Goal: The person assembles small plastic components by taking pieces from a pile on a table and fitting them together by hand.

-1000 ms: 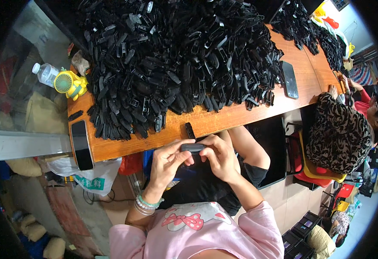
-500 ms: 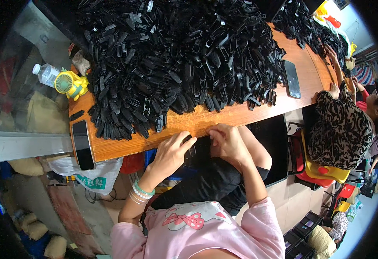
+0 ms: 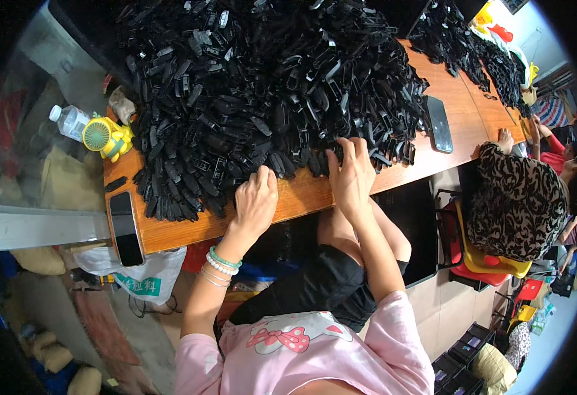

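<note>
A large heap of small, elongated black plastic parts (image 3: pixel 216 105) covers the wooden table (image 3: pixel 288 201). At the near edge of the heap, my left hand (image 3: pixel 257 199) is closed with its fingers curled down. Its knuckles hide whatever is in them. My right hand (image 3: pixel 354 178) reaches a little farther to the right and touches the front of the heap. Thumb and fingers are apart there, over black parts, and nothing is plainly gripped.
A smartphone (image 3: pixel 126 229) lies at the table's left corner, by a yellow toy-shaped fan (image 3: pixel 107 137) and a plastic bottle (image 3: pixel 70 122). Another dark phone (image 3: pixel 439 124) lies right of the heap. A person in a patterned top (image 3: pixel 518 201) sits farther along the table.
Both hands have moved forward from beyond the table's near edge to the front of the heap. My right thumb and fingers have spread. The neighbouring person's raised arm has come down.
</note>
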`<move>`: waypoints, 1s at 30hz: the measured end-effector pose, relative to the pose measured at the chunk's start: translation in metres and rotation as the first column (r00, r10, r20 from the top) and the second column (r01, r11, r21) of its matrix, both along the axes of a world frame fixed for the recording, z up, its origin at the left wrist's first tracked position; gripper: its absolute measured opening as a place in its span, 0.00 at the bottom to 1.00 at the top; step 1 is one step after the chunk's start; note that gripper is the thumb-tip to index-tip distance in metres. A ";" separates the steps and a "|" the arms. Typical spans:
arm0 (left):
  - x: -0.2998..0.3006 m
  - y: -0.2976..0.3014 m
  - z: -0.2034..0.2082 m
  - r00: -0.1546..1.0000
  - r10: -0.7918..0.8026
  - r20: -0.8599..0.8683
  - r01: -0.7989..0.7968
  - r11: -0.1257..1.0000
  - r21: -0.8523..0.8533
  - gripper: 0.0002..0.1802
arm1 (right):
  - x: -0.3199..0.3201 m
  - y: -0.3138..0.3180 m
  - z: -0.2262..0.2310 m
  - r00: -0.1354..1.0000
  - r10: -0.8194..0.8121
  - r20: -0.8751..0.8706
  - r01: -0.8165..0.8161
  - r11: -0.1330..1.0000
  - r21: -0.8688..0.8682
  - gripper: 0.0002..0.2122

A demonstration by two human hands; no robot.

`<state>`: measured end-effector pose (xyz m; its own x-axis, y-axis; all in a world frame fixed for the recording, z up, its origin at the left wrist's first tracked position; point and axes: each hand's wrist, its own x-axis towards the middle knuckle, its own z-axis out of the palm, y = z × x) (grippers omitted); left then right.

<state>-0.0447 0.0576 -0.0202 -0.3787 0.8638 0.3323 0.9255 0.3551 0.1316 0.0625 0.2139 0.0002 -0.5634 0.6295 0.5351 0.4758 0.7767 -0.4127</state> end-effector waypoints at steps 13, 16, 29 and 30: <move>0.024 -0.016 -0.013 0.957 -0.121 0.263 -0.001 0.907 0.421 0.14 | 0.018 0.000 0.000 0.994 0.088 -0.072 -0.095 0.990 -0.102 0.12; 0.034 -0.019 -0.008 0.704 -0.204 0.680 -0.259 0.818 0.514 0.12 | 0.025 0.002 0.004 0.966 0.068 -0.248 -0.150 0.931 -0.332 0.10; 0.043 -0.027 0.038 0.275 -0.273 0.922 -0.202 0.921 0.333 0.14 | 0.047 -0.042 0.036 0.805 0.446 -0.391 -0.573 0.417 -0.706 0.23; 0.044 -0.027 0.039 0.359 -0.299 0.884 -0.154 0.915 0.372 0.14 | 0.051 -0.042 0.038 0.798 0.541 -0.265 -0.566 0.525 -0.635 0.21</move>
